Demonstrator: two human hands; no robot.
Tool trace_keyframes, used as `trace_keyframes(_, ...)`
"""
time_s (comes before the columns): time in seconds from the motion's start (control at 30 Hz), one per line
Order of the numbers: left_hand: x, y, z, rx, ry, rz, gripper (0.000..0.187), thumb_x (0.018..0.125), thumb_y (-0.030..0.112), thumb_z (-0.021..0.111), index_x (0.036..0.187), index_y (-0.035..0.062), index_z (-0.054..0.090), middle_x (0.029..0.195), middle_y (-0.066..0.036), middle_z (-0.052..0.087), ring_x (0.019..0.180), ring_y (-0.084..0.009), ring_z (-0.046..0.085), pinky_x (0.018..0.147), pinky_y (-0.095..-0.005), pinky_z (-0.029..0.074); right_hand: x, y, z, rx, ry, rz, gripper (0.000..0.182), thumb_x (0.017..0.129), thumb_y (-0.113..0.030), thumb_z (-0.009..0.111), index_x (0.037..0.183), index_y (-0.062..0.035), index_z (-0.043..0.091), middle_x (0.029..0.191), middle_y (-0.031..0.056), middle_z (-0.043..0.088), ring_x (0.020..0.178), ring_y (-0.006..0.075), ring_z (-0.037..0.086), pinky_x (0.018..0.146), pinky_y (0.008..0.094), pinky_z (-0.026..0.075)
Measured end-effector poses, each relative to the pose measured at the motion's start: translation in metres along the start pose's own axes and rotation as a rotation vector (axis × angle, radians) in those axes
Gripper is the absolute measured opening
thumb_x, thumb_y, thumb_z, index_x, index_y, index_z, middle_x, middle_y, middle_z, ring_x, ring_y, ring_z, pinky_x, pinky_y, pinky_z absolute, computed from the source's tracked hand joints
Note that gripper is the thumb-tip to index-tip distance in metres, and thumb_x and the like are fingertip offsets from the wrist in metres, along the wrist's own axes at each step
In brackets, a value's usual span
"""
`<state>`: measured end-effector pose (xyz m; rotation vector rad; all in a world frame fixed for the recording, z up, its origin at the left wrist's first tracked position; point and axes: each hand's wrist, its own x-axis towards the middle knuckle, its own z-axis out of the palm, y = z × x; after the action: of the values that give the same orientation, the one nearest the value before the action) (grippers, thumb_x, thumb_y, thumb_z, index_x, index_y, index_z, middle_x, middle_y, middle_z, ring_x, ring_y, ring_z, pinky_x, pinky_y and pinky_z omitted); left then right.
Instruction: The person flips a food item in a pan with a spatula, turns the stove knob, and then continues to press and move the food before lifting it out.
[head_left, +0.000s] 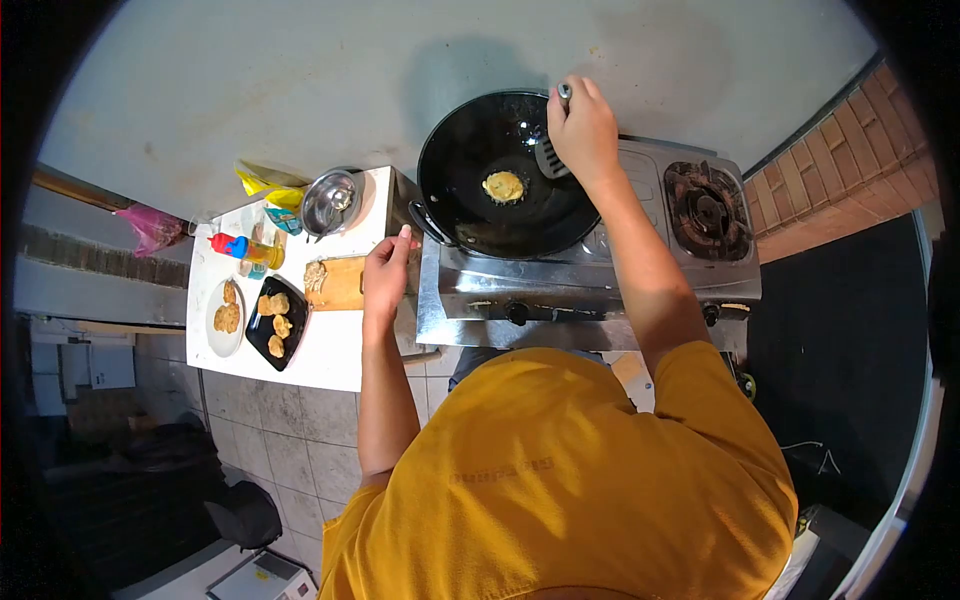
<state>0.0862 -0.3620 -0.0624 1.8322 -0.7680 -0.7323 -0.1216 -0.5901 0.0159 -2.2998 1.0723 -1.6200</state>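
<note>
My right hand (583, 140) is closed round the handle of a slotted spatula (549, 160), whose dark blade hangs inside the black wok (470, 130). A battered yellow piece of food (503, 187) lies in the oil at the bottom of the wok, left of the blade and apart from it. To the left of the wok's loop handle (430, 225) is my left hand (387, 275), holding nothing, fingers loosely extended. It hovers over the right end of a wooden cutting board (338, 285) with pale bits of food on it.
On the white table (330, 355) are a black plate (262, 338) and a white plate (222, 345), both with fried pieces, plus a metal bowl (322, 205) and a yellow-bodied bottle (262, 254). A bare burner (708, 210) is right of the wok; a wall (300, 80) stands behind.
</note>
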Motion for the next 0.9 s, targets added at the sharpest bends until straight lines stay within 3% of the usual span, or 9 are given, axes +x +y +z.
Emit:
trace_keyframes(0.03,0.000,0.002,-0.001,-0.002,0.000,0.004,0.040,0.094,0.041,0.055,0.082,0.0033,0.066,0.060,0.007,0.041,0.054,-0.0032,0.033,0.049,-0.0213,0.025,-0.006,0.009,0.008,-0.009,-0.009,-0.011,0.014,0.085,-0.012,0.059,0.092,-0.0001,0.056,0.084,0.0170,0.059,0.076,0.0384,0.059,0.066,0.0434,0.048)
trace_keyframes(0.1,-0.002,0.007,-0.003,0.033,-0.015,-0.101,0.043,0.092,0.041,0.057,0.083,0.0002,0.066,0.069,0.001,0.054,0.068,-0.0075,0.041,0.063,-0.0218,0.034,-0.006,0.012,0.012,-0.016,-0.020,-0.027,0.013,0.085,-0.012,0.059,0.091,-0.0005,0.056,0.084,0.0165,0.059,0.076,0.0386,0.058,0.066,0.0430,0.048)
trace_keyframes(0.17,-0.004,0.007,-0.002,0.015,-0.011,-0.080,0.042,0.092,0.040,0.057,0.082,0.0003,0.066,0.069,0.002,0.052,0.067,-0.0073,0.040,0.063,-0.0216,0.033,-0.004,0.008,0.011,0.057,-0.008,-0.062,0.012,0.084,-0.011,0.061,0.084,-0.0004,0.055,0.075,0.0154,0.056,0.066,0.0364,0.055,0.058,0.0404,0.045)
trace_keyframes(0.3,-0.005,0.007,-0.002,-0.006,-0.009,-0.073,0.042,0.092,0.040,0.058,0.082,0.0003,0.066,0.069,0.002,0.051,0.067,-0.0070,0.039,0.062,-0.0215,0.033,0.002,-0.006,-0.001,0.157,0.048,0.025,0.013,0.085,-0.012,0.061,0.083,-0.0005,0.055,0.076,0.0161,0.056,0.067,0.0372,0.055,0.059,0.0412,0.045)
trace_keyframes(0.5,-0.003,0.006,-0.002,-0.015,-0.012,-0.056,0.041,0.092,0.039,0.058,0.082,0.0000,0.065,0.072,0.000,0.056,0.070,-0.0076,0.042,0.065,-0.0216,0.035,-0.003,0.016,0.016,-0.026,0.053,-0.087,0.016,0.086,-0.014,0.062,0.082,-0.0004,0.055,0.073,0.0156,0.055,0.061,0.0337,0.056,0.056,0.0388,0.045)
trace_keyframes(0.6,0.001,0.003,0.000,-0.020,-0.020,-0.032,0.041,0.092,0.039,0.058,0.081,-0.0003,0.065,0.072,0.000,0.056,0.070,-0.0075,0.042,0.066,-0.0215,0.035,-0.003,0.010,0.010,0.047,-0.011,-0.072,0.015,0.085,-0.013,0.063,0.083,-0.0005,0.056,0.074,0.0147,0.056,0.059,0.0308,0.056,0.055,0.0373,0.045)
trace_keyframes(0.67,0.001,0.005,-0.001,-0.025,-0.016,-0.037,0.041,0.092,0.039,0.058,0.082,-0.0005,0.065,0.072,0.000,0.056,0.070,-0.0074,0.042,0.065,-0.0216,0.035,0.000,-0.009,-0.003,0.225,0.026,0.082,0.014,0.085,-0.012,0.063,0.084,-0.0006,0.056,0.074,0.0147,0.056,0.060,0.0306,0.056,0.056,0.0369,0.045)
trace_keyframes(0.77,0.002,0.004,-0.001,-0.028,-0.015,-0.045,0.042,0.092,0.039,0.058,0.081,-0.0006,0.065,0.071,0.001,0.055,0.069,-0.0072,0.042,0.065,-0.0215,0.035,0.000,-0.007,0.001,0.162,0.042,0.000,0.012,0.085,-0.011,0.063,0.083,-0.0011,0.057,0.075,0.0144,0.057,0.059,0.0294,0.056,0.055,0.0358,0.045)
trace_keyframes(0.9,0.006,0.002,-0.001,-0.034,-0.025,-0.046,0.042,0.092,0.039,0.058,0.081,-0.0003,0.065,0.069,0.001,0.054,0.067,-0.0068,0.042,0.063,-0.0214,0.035,-0.004,0.008,0.010,0.068,-0.002,0.004,0.012,0.085,-0.013,0.061,0.086,-0.0022,0.056,0.081,0.0159,0.059,0.071,0.0381,0.058,0.062,0.0425,0.047)
